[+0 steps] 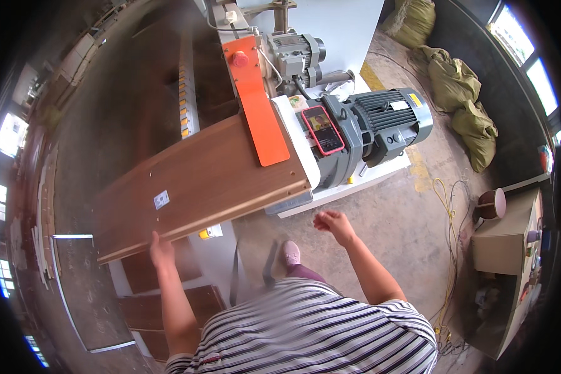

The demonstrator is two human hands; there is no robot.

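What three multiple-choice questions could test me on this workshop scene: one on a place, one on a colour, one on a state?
1. Where does the phone lie?
A. on the floor
B. on the machine beside the grey motor
C. in the right hand

2. What colour is the guard plate over the board's end?
A. orange
B. blue
C. green

3. What is the right hand doing?
A. gripping the board
B. holding the phone
C. hanging free, holding nothing

Answers:
1 B: the phone rests on the machine next to the motor.
2 A: the guard plate is orange above the board.
3 C: the right hand is open in the air; only the left hand touches the board's edge.
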